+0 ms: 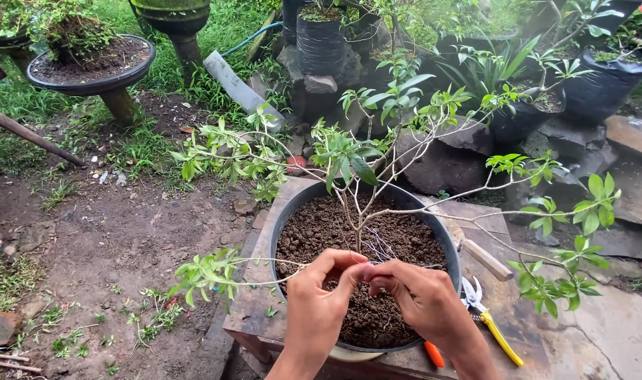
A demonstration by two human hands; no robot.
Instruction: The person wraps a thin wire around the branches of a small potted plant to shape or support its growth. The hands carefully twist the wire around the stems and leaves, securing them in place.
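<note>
Both hands meet fingertip to fingertip: the left hand (319, 295) and right hand (419, 295) pinch thin wire (381, 248) just above the potted sapling's (360, 211) soil; yellow-handled pliers (486, 317) lie right of them.

Small sapling (356, 211): thin pale trunk, upright in centre of round black pot (293, 211) of dark crumbly soil. Long spindly branches splay left, right and far, with light green leaf clusters at tips. Thin wire (379, 248) coiled at trunk base, near side, strands running just above soil.
</note>
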